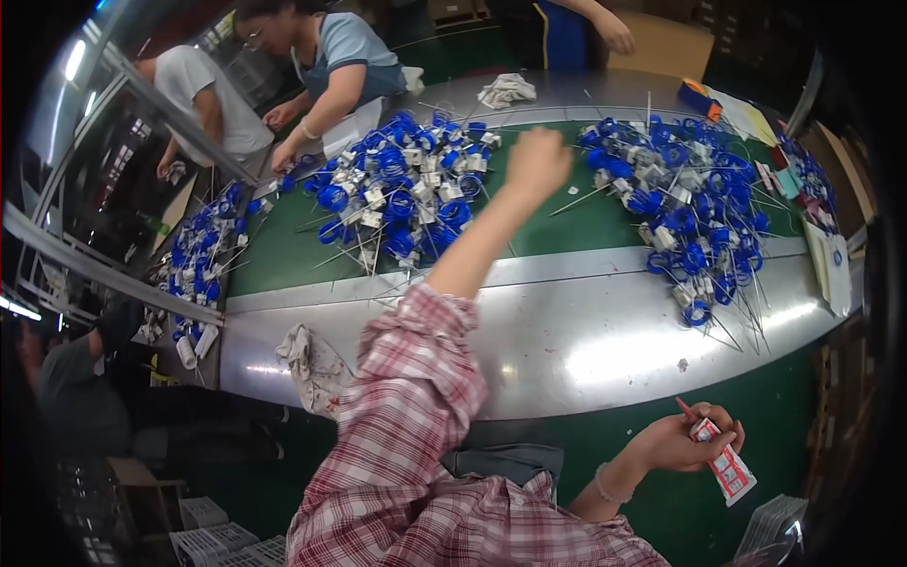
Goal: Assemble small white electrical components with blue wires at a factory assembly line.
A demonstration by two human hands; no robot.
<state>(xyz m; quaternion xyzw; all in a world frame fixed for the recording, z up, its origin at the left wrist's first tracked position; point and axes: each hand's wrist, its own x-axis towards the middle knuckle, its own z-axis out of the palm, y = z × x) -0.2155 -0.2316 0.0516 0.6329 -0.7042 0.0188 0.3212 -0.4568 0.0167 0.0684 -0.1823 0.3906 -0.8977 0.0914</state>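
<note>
My left arm reaches across the work table, and my left hand (540, 163) is over the green belt (567, 222), between two large heaps. Its fingers look curled in; the back of the hand hides whatever they may hold. The left heap (402, 189) and the right heap (694, 203) are tangles of blue ring-shaped coils, white blocks and long thin metal rods. At the lower right, off the table's near edge, my right hand (688, 439) grips a red and white squeeze tube (733, 474). A red pointed tip (684, 407) sticks up beside the thumb side.
A steel ledge (529, 350) runs along the near side, with a stained rag (316, 369) on it. Another white cloth (506, 91) lies at the far edge. Co-workers (331, 76) stand at the far left. More coils (203, 246) pile up behind the left metal frame.
</note>
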